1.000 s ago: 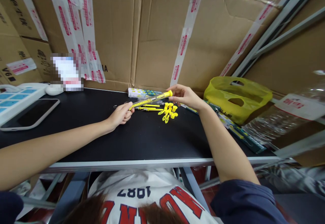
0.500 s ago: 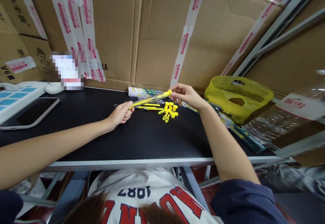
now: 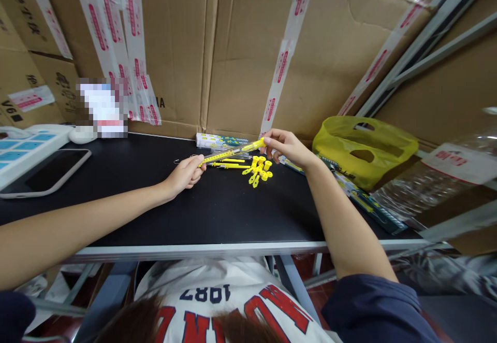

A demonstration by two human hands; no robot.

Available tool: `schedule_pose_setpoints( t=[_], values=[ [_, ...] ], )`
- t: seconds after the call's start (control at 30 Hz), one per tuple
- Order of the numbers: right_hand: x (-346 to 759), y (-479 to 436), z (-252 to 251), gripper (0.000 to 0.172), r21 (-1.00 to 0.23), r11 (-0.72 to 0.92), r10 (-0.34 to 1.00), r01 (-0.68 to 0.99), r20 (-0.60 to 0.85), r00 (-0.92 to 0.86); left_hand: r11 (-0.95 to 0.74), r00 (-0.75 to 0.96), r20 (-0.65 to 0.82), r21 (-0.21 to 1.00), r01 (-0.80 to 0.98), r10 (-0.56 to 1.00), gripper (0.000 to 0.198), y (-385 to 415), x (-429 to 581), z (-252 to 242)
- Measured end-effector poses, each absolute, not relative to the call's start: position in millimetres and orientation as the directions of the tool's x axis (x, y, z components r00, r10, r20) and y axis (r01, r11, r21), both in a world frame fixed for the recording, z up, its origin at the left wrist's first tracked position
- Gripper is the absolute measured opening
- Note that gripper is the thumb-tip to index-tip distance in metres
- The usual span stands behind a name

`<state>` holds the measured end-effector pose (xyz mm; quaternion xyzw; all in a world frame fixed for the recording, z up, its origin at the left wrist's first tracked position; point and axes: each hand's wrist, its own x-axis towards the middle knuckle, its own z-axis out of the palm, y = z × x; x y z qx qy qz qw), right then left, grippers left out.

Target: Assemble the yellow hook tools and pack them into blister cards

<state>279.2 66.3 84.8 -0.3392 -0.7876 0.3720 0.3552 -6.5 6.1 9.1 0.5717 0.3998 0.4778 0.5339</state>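
A slim clear tube with a yellow inner scale, which looks like a tubular spring scale [image 3: 229,153], slants up to the right above the black table. My left hand [image 3: 184,172] is closed around its lower left end, and a thin metal hook [image 3: 176,161] shows just beyond the fist. At the upper right end, the fingertips of my right hand [image 3: 285,147] pinch its yellow end piece [image 3: 259,143]. Just below lies a small pile of yellow plastic caps with ring tabs [image 3: 257,170]. Behind the tube, yellow rods [image 3: 233,166] and clear tubes lie partly hidden.
Printed narrow boxes [image 3: 205,140] lie at the back, more green ones [image 3: 378,213] at the right. A yellow plastic bag [image 3: 361,148] and a large clear bottle [image 3: 430,177] stand right. A phone [image 3: 50,173] and a white power strip [image 3: 37,146] are left. Cardboard [image 3: 240,47] walls the back.
My right hand has shifted slightly to the right, and the yellow end piece in its fingers now reaches a little farther out. My left hand stays nearly still.
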Motion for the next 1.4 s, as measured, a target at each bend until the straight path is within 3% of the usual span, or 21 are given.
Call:
schedule_pose_setpoints(
  t=[0.7, 1.03, 1.23, 1.4],
  values=[
    [272, 64, 82, 0.055, -0.812, 0.422, 0.846, 0.402, 0.193, -0.498, -0.162, 0.229, 0.161, 0.987, -0.014, 0.960, 0.029, 7, -7, 7],
    [264, 65, 77, 0.063, -0.823, 0.382, 0.884, 0.421, 0.194, -0.424, -0.277, 0.216, 0.270, 0.961, 0.002, 0.938, 0.029, 8, -10, 4],
    [264, 63, 78, 0.051, -0.838, 0.381, 0.878, 0.390, 0.196, -0.437, -0.229, 0.179, 0.226, 0.973, -0.001, 0.958, 0.027, 8, -9, 6],
    [268, 62, 81, 0.038, -0.834, 0.472, 0.809, 0.286, 0.281, -0.516, -0.142, 0.183, 0.148, 0.989, -0.045, 0.972, 0.031, 9, -9, 7]
  ],
)
